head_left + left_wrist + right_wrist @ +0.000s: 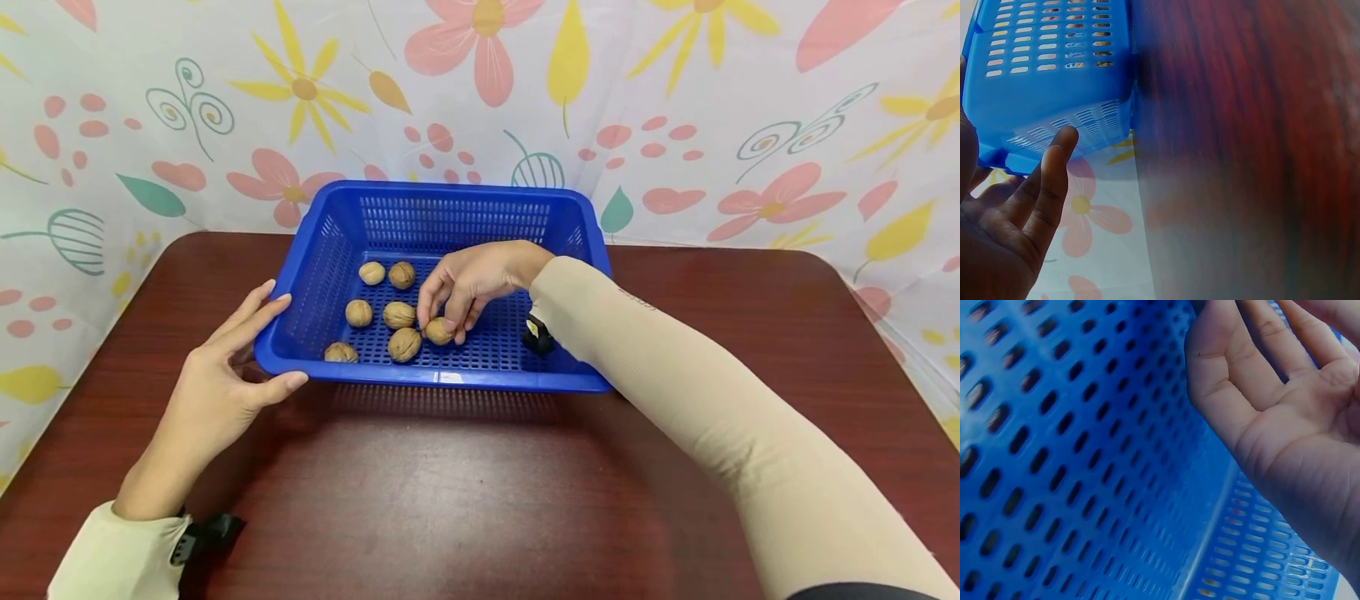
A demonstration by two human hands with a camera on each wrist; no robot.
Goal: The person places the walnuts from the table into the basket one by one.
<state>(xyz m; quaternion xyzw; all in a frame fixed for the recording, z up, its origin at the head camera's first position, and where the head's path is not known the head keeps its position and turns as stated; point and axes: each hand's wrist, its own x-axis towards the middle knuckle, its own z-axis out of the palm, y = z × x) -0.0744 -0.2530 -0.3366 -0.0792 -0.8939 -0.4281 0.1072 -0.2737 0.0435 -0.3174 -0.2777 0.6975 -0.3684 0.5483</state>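
Note:
In the head view, a blue plastic basket [465,379] with slotted walls stands on the table. My right hand [480,279] reaches down inside it and pinches a walnut [439,331] between thumb and fingers, low over the basket's floor. Close to that hand lie two more walnuts, one ribbed [399,315] and one nearer the front [405,344]. Several others, such as a pale walnut [371,272], are spread over the left part. My left hand [217,375] rests its nearly straight fingers and thumb at the basket's left front corner. The right wrist view hides the pinched walnut.
The dark red-brown wooden table [465,492] extends in front of the basket and to both sides. Behind its back edge hangs a white cloth [570,158] printed with flowers and leaves. A black wrist strap [198,542] sits at the left cuff.

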